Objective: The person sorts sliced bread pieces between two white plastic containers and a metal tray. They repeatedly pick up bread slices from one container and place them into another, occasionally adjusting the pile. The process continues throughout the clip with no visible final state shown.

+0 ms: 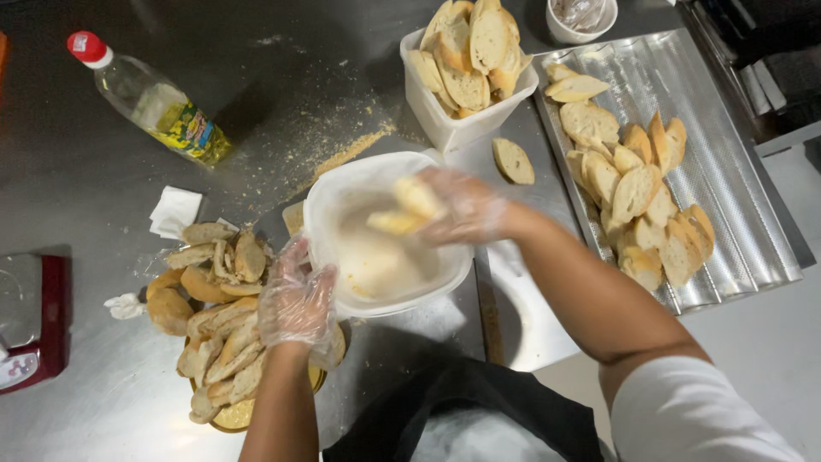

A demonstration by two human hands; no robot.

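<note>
Nearest the person, w/ the white tub (385, 257) as landmark: left hand (295, 299), in a thin clear glove, clamps the tub's near-left rim, fingers pressed together on the edge. Just left of the tub, under that hand, a heap of bread slices (218, 325) sits on a round plate. Over the tub's middle, right hand (457, 205), also gloved, is blurred but looks to be pinching a pale bread slice (402, 210), w/ maybe a second one; it hangs inside the tub above a creamy-looking coating. Slice looks light, stiff at the crust, prob. crumbly and slick once coated, so best taken by the crust edges, not the centre. Just beyond the tub: a square white container (457, 124) piled w/ slices. Right of tub: ridged metal tray (727, 197) w/ more slices. Far left of tub: oil bottle (154, 103), red cap, lying on the steel counter (85, 188).
</note>
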